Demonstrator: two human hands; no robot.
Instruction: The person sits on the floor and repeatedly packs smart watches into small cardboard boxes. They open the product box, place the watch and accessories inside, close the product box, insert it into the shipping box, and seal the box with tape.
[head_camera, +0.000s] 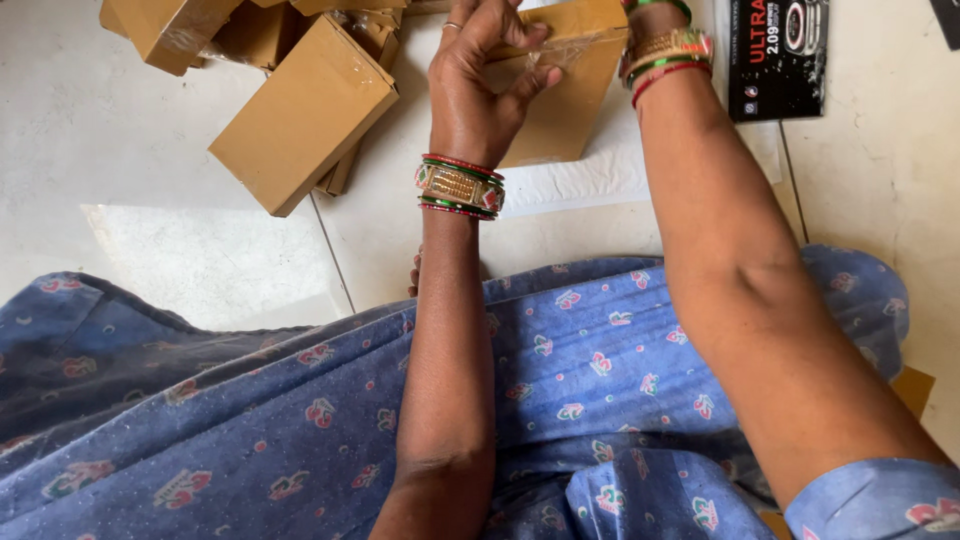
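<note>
Two hands: left hand (480, 75) grip clamped on cardboard box (560, 100); right grip unseen.

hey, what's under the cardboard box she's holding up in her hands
Under the held cardboard box lies a white padded sheet on the tiled floor. The left hand grips the box; the right hand is cut off. Anything directly beneath the box is hidden.

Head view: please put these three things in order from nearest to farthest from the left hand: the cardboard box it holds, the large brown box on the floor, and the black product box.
1. Cardboard box: in the left hand, its fingers on it, top centre.
2. Large brown box: on the floor, to the hand's left.
3. Black product box: top right, beyond the right wrist.
</note>
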